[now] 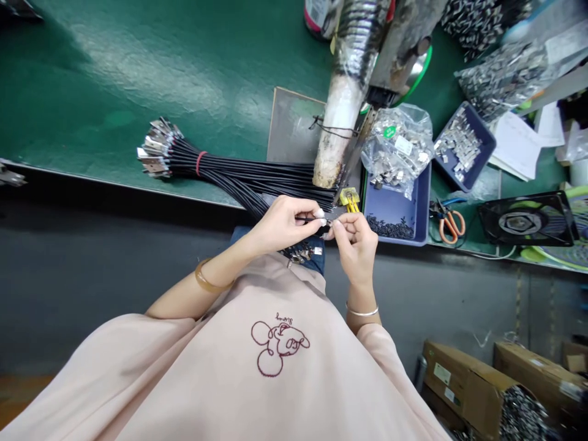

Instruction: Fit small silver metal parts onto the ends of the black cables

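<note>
My left hand (281,225) is closed in a pinch on a thin black cable (307,218), holding its end toward the right. My right hand (354,243) meets it fingertip to fingertip, pinched on a small metal terminal (331,222) at the cable's end. Both hands hover over my lap just below the bench edge. A bundle of black cables (239,171) tied with a red band lies across the green bench (138,67), its metal terminals (156,149) fanned out at the left. More terminals hang under my hands.
A foil-wrapped machine arm (342,110) stands just behind my hands. A blue tray (399,217) holds small black parts and a bag of metal clips (395,150). Beyond it are a second blue tray (463,147), orange scissors (448,222) and a black fan (528,219). Cardboard boxes (468,380) sit on the floor.
</note>
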Tool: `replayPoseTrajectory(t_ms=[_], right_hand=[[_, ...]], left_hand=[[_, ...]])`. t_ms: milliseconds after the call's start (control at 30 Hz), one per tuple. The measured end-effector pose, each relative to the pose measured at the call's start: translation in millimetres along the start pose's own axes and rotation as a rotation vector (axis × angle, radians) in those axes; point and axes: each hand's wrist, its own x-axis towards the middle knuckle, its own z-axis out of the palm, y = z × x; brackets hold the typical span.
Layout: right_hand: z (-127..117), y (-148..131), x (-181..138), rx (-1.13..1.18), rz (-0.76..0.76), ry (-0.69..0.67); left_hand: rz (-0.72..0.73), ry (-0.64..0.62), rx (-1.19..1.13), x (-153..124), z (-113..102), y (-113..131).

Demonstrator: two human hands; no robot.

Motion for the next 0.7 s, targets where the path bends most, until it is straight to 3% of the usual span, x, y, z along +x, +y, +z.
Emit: replayPoseTrajectory(t_ms=[67,167,200,300,433,533,633,700], right_hand=[[-13,-6,0,0.027,-0.029,0.148],[-45,-6,9,-0.225,-0.076,0.396],[-57,-2,14,-0.356,-0.059,0.368],[-85,18,33,-0.673,-0.035,0.121],[-96,41,54,-0.681,0.038,-0.1],[-95,43,61,-0.676,0.062,-0.203],[-91,36,58,-0.696,0.05,-0.19],[-84,29,51,-0.633,0.054,-0.028]], left_hand=[[-0.036,-0.052,-0.13,0,-5,3],[-0.064,-0.139,-0.22,2,-12,6],[-0.062,-0.158,-0.215,3,-14,7],[-0.009,-0.153,-0.106,5,-15,10],[0.19,-0.021,0.219,3,-5,9],[0.277,0.069,0.331,1,5,3],[0.228,0.13,0.301,0,11,-3],[0.173,0.15,0.249,0,13,-5]])
